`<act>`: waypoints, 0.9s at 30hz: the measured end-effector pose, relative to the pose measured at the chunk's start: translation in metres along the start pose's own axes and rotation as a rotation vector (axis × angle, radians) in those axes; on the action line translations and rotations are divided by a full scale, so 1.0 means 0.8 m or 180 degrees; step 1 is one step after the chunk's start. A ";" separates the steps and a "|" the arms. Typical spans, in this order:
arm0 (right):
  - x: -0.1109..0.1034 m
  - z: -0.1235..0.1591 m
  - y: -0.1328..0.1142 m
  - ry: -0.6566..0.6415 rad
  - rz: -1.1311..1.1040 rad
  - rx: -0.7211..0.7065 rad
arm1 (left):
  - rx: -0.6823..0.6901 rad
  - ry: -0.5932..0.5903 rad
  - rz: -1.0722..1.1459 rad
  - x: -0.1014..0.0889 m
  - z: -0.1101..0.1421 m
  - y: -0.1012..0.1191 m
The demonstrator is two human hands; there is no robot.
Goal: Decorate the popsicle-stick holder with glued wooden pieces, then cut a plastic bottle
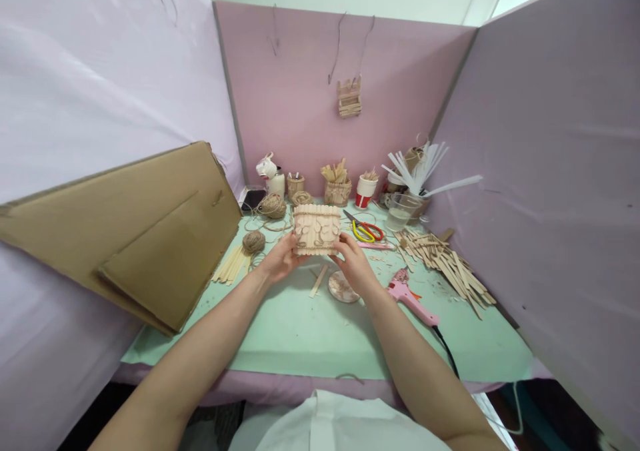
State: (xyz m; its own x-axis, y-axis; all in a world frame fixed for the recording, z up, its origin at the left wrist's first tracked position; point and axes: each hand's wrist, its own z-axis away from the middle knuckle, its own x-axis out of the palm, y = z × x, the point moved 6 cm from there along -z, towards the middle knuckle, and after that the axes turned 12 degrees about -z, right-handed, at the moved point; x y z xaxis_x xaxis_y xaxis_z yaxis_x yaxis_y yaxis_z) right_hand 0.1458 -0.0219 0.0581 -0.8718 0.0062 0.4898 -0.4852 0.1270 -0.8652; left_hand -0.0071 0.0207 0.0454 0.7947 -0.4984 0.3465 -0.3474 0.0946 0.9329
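A small box made of popsicle sticks [317, 228], with twine curls on its front, is held upright above the green mat [300, 331]. My left hand [283, 256] grips its left side and my right hand [353, 259] grips its right side, fingers closed on it. A loose stick [319, 280] and a round disc [343, 287] lie just below the hands.
A pink glue gun [413, 300] lies to the right, beside a pile of sticks [445, 259]. Scissors [365, 228], twine balls [254, 241], cups and a clear cup [403, 210] stand behind. Cardboard sheets [145, 231] lean at the left. Pink partition walls enclose the desk.
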 end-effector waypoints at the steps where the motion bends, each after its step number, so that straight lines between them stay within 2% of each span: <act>1: -0.002 0.000 0.001 0.0023 0.0031 -0.0023 | 0.0032 -0.0034 -0.0035 0.000 0.000 -0.001; 9: -0.011 0.000 0.002 0.0275 0.0425 -0.0138 | 0.0065 -0.0216 -0.0092 0.009 0.002 -0.003; 14: -0.017 -0.006 0.010 0.0285 0.0540 -0.0337 | 0.0063 -0.0304 -0.0154 0.015 0.003 -0.004; 21: -0.016 -0.005 0.009 0.0222 0.0401 -0.0267 | 0.0020 -0.0309 -0.0116 0.015 0.003 -0.004; 25: -0.021 -0.003 0.008 0.0472 0.0410 -0.0030 | -0.0066 -0.0252 0.0002 0.007 0.000 -0.010; 27: -0.024 -0.006 0.006 0.0486 0.0448 -0.0078 | -0.0160 -0.0206 0.0071 0.003 -0.001 -0.014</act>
State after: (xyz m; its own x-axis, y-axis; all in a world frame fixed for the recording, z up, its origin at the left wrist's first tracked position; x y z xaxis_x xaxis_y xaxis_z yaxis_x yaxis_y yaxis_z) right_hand 0.1603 -0.0169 0.0452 -0.9096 0.1756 0.3766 -0.3559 0.1385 -0.9242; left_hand -0.0008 0.0188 0.0360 0.7525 -0.5502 0.3618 -0.3381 0.1487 0.9293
